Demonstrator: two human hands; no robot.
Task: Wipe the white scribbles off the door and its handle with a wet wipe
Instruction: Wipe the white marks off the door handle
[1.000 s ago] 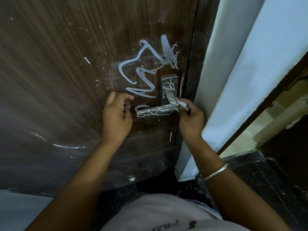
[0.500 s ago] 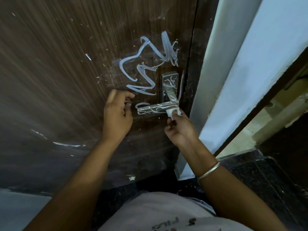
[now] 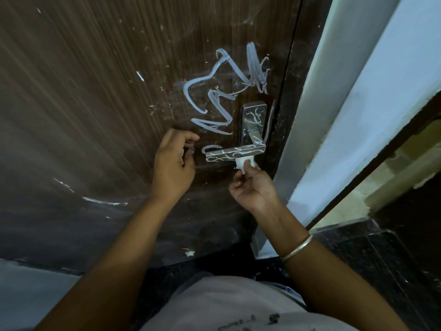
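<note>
A dark brown wooden door [image 3: 95,115] carries thick white scribbles [image 3: 222,91] left of and above its metal handle [image 3: 235,152]. The handle's lever and its back plate [image 3: 254,115] are streaked with white too. My right hand [image 3: 253,187] pinches a small folded white wet wipe [image 3: 243,164] and holds it up against the underside of the lever, near its right end. My left hand [image 3: 173,168] hovers just left of the lever's tip with its fingers loosely curled, holding nothing.
A pale blue-white door frame and wall [image 3: 358,115] rise right of the door. Beyond them, a gap shows a tiled floor [image 3: 346,211]. Dark stone flooring [image 3: 370,259] lies below. Smaller white smears [image 3: 102,201] mark the lower left of the door.
My right hand dropped from the lever's right end to below it and moved left, bringing the wipe under the lever. My left hand stayed by the lever's tip.
</note>
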